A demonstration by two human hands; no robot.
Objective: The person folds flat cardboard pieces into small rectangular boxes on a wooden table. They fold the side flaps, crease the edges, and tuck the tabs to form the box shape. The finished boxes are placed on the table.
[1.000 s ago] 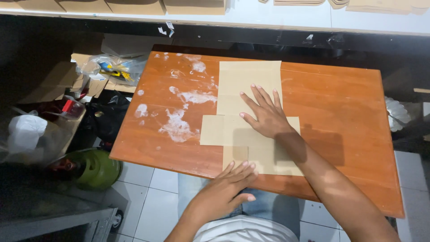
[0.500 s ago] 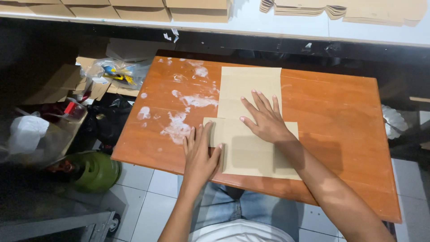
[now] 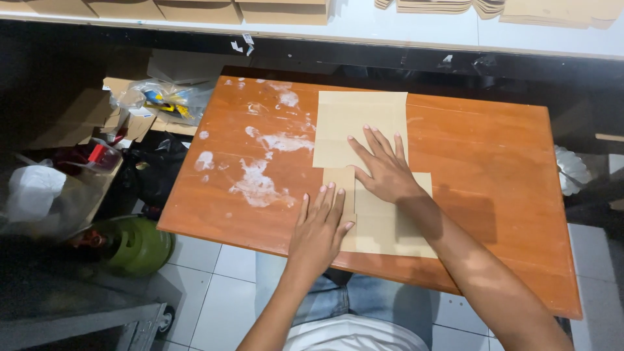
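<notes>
- Flat tan cardboard blank (image 3: 364,123), cut in a stepped outline with side flaps, is lying on the orange-brown wooden bench (image 3: 494,162), its long axis running from the bench's near edge towards its far edge, roughly in line with the person's forearms.
- Right hand (image 3: 383,170) is pressing palm-down on the middle of the blank, fingers spread and pointing towards the far edge of the bench; it is gripping nothing, only holding the sheet flat.
- Left hand (image 3: 318,227) is lying open and flat on the blank's near-left flap (image 3: 340,185), fingers together and pointing away from the person, with the palm partly over bare bench just beside the flap's left edge.
- Both hands are resting on the blank, close together but not touching, the left one nearer the bench's near edge and the right one further in.
- Left hand is the nearer one to the small flap, which is reaching out from the blank towards the left side of the bench; most of the blank's far portion is lying beyond the right hand's fingertips.
- White dried smears (image 3: 257,185) are spreading over the bench to the left of the blank, well clear of both hands.
- Stacks of brown cardboard pieces (image 3: 286,12) are sitting on the white shelf beyond the bench's far edge.
- Green rounded container (image 3: 133,244) is standing on the floor off the bench's near-left corner.
</notes>
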